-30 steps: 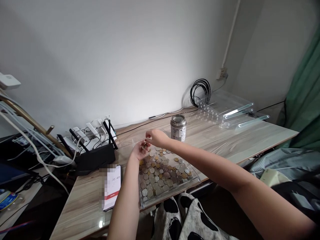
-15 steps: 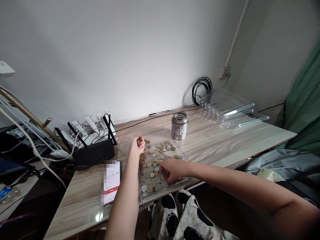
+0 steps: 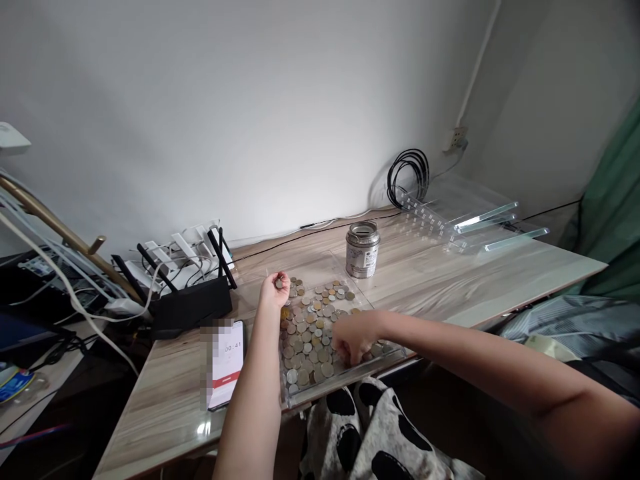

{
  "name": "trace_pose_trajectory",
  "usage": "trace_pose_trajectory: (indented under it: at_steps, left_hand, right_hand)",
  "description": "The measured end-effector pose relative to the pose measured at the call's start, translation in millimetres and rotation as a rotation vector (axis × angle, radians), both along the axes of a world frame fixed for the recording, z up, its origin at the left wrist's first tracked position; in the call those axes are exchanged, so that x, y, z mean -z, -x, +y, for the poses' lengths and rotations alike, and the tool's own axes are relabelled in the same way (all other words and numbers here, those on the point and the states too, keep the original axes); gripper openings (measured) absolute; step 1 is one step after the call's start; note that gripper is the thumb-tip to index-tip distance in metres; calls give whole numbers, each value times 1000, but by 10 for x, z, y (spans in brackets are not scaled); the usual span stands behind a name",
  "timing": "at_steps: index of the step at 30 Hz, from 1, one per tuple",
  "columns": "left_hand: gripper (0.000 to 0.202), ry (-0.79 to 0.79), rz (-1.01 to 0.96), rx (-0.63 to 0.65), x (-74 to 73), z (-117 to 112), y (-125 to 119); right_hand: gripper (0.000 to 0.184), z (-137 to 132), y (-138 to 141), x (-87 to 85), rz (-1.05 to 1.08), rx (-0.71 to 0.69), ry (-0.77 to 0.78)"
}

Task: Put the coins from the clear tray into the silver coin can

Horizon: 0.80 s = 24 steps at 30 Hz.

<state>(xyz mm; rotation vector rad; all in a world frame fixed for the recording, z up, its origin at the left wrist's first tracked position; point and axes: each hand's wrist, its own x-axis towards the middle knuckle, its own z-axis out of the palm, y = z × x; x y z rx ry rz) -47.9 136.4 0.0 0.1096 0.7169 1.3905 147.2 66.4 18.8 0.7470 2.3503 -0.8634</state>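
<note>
A clear acrylic tray (image 3: 295, 399) lies on the wooden desk and holds several loose coins (image 3: 310, 327), silver and brown. My left hand (image 3: 275, 291) hovers over the tray's far left corner, palm up and cupped around a few coins. My right hand (image 3: 354, 337) reaches down onto the coins near the tray's front right, fingers curled and pinching at them; what they grip is hidden. A silver tin jar (image 3: 362, 249) with an open top stands just beyond the tray.
A phone (image 3: 226, 365) showing a timer lies left of the tray. A black router (image 3: 190, 308) and white cables sit at the back left. Clear acrylic pieces (image 3: 465, 220) and a coiled black cable (image 3: 408, 175) lie at the back right. A spotted cloth (image 3: 365, 433) covers my lap.
My right hand left my left palm, dropped to the tray's front right and now picks at coins there. My left hand stayed cupped over the tray's far left corner.
</note>
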Motion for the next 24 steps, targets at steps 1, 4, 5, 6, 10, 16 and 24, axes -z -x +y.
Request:
trace_pose_trajectory:
  at_steps: [1,4,5,6,10,16,24]
  left_hand:
    - [22,3,-2,-6,1,5,1]
    - [21,10,-9,-20,12,25,-2]
    - [21,11,-10,-24,16,31,-4]
    - [21,13,-9,-30,19,35,-7]
    - [20,18,4,-63,21,34,-10]
    - [20,31,31,-99,9,29,-17]
    - [19,47,48,-114,11,38,-20]
  right_hand:
    - [12,25,-23,-11,-2,9,31]
    - [12,56,-37,-31,133,96,46]
    - [12,55,-18,-27,211,140,32]
    - [14,51,13,-14,289,183,29]
    - [18,29,168,80,454,265,128]
    - [34,-60,184,83,491,82,-251]
    - [46,-261,177,138,297,101,-355]
